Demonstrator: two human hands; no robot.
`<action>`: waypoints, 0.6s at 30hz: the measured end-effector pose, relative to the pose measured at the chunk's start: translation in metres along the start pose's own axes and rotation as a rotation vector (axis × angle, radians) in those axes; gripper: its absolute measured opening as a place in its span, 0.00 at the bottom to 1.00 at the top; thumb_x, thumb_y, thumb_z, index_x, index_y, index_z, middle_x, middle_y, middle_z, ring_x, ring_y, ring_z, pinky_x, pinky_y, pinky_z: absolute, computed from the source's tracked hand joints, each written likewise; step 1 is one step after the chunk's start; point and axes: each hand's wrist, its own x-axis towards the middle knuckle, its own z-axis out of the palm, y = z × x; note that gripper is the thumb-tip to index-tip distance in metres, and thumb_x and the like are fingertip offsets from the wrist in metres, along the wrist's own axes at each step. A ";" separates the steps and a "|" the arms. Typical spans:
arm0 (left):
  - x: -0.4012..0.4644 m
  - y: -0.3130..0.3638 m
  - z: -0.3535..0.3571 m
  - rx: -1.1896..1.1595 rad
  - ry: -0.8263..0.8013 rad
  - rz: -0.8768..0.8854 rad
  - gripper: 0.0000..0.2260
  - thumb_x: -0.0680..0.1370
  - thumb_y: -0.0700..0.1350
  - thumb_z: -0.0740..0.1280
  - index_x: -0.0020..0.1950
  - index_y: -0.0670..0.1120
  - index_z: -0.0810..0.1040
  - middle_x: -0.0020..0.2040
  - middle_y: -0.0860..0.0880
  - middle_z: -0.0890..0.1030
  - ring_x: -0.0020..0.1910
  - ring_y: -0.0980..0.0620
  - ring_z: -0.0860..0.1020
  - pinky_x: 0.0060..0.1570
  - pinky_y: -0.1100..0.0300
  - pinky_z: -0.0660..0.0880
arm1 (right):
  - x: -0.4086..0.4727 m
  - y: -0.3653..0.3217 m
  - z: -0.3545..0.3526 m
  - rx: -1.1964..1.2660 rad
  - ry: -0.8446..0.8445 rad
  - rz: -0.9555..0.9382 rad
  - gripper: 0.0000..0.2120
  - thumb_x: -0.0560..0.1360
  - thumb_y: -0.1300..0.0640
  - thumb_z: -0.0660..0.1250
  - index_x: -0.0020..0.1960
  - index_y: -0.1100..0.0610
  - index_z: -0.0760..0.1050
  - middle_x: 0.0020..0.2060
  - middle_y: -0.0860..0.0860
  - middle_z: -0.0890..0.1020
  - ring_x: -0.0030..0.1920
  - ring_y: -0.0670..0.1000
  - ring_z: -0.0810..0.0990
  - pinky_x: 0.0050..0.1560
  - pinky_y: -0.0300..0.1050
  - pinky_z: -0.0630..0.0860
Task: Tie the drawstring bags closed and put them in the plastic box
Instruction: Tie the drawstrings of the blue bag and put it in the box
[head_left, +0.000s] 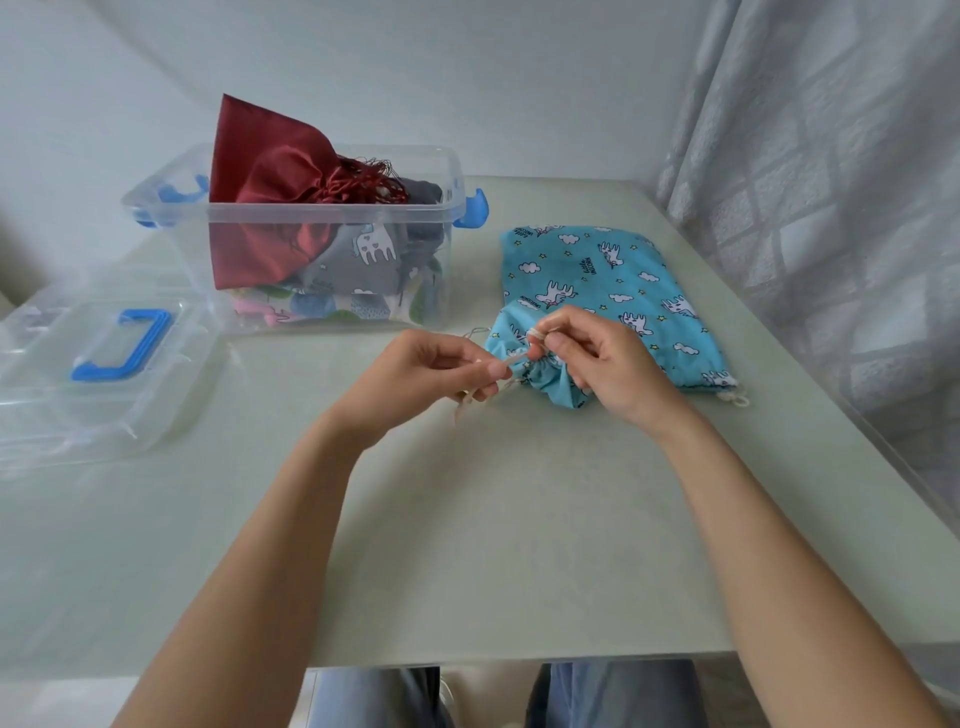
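A blue drawstring bag (613, 291) printed with white unicorns and clouds lies on the table at centre right, its mouth gathered shut toward me. My left hand (431, 374) pinches the pale drawstring (514, 359) just left of the gathered mouth. My right hand (597, 358) pinches a loop of the same cord on top of the gathers. The clear plastic box (332, 213) with blue latches stands behind, to the left. It holds a dark red bag (270, 171) that sticks up over the rim, a grey unicorn bag (358, 260) and other patterned bags underneath.
The box's clear lid (104, 374) with a blue handle lies flat at the left of the table. A grey curtain (831, 182) hangs along the right edge. The pale green table (493, 519) ends near my knees at the bottom.
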 end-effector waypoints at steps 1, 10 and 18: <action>-0.001 0.000 -0.001 -0.013 -0.013 0.016 0.12 0.68 0.49 0.69 0.45 0.42 0.83 0.33 0.53 0.82 0.34 0.59 0.76 0.40 0.67 0.73 | 0.000 0.000 0.000 -0.017 0.001 -0.003 0.07 0.79 0.64 0.60 0.49 0.54 0.74 0.39 0.45 0.81 0.28 0.39 0.73 0.30 0.33 0.68; -0.002 0.000 0.003 -0.027 -0.034 0.123 0.13 0.72 0.39 0.68 0.55 0.42 0.80 0.47 0.37 0.81 0.44 0.49 0.79 0.48 0.58 0.74 | -0.001 0.000 0.002 -0.044 0.069 0.009 0.02 0.77 0.62 0.65 0.47 0.57 0.72 0.38 0.46 0.83 0.23 0.43 0.70 0.27 0.35 0.68; 0.005 -0.005 0.014 0.087 -0.037 0.197 0.16 0.73 0.36 0.68 0.56 0.52 0.78 0.40 0.56 0.80 0.41 0.59 0.78 0.49 0.65 0.75 | -0.002 -0.003 0.006 -0.043 0.105 0.065 0.04 0.75 0.59 0.67 0.43 0.59 0.74 0.27 0.42 0.80 0.22 0.42 0.71 0.27 0.31 0.67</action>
